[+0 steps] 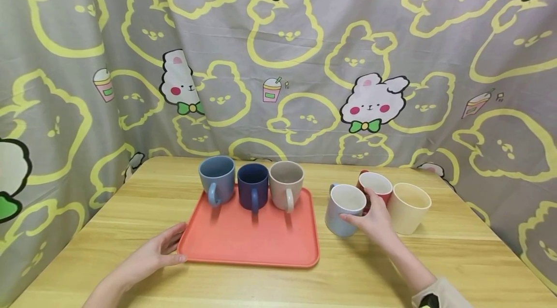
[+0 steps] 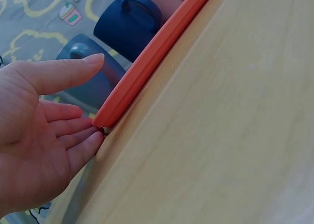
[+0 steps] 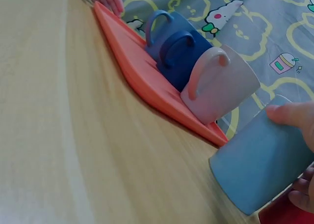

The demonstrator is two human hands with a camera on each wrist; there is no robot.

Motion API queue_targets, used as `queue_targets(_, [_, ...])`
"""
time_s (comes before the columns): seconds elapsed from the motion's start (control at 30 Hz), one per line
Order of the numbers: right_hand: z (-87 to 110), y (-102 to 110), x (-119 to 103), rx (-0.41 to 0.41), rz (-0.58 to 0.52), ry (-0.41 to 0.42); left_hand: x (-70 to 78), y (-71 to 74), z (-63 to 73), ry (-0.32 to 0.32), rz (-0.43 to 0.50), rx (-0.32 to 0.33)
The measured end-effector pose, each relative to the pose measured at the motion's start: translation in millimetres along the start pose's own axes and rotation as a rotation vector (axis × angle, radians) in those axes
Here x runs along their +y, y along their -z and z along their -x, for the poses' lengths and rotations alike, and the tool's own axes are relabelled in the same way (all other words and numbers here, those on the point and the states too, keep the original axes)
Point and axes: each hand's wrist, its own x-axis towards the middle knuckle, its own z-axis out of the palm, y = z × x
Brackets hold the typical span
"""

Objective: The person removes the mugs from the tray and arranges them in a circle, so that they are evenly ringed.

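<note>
My right hand [image 1: 377, 218] grips a light blue mug [image 1: 337, 218] to the right of the coral tray [image 1: 252, 245], thumb on its near side and fingers behind. The mug's handle faces the back left. In the right wrist view its base hangs at a tilt close over the table. My left hand [image 1: 150, 256] is at the tray's left edge, its fingertips touching the rim and the thumb held apart in the left wrist view. Along the tray's back stand a blue mug [image 1: 224, 180], a navy mug [image 1: 248, 191] and a beige mug [image 1: 285, 189], handles toward me.
Just behind my right hand is a red mug [image 1: 377, 183] with a white inside, partly hidden. A cream mug [image 1: 406, 213] stands to its right. All are on a light wooden table [image 1: 243, 288], with a patterned grey curtain [image 1: 304, 119] behind and at both sides.
</note>
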Motion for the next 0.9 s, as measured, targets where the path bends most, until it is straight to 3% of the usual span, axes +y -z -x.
queue_targets(0.23, [1.3,1.0,1.5,0.038,-0.100,-0.021,-3.0,0.1,0.8,-0.015,-0.003,-0.003])
queue_targets(0.5, [4.1,0.4,0.1,0.082,-0.078,-0.054,-2.1,-0.1,-0.1,-0.012,-0.007,0.000])
queue_targets(0.9, [4.5,1.7,2.4,0.101,-0.128,-0.085,-0.7,1.0,0.1,-0.022,-0.006,-0.008])
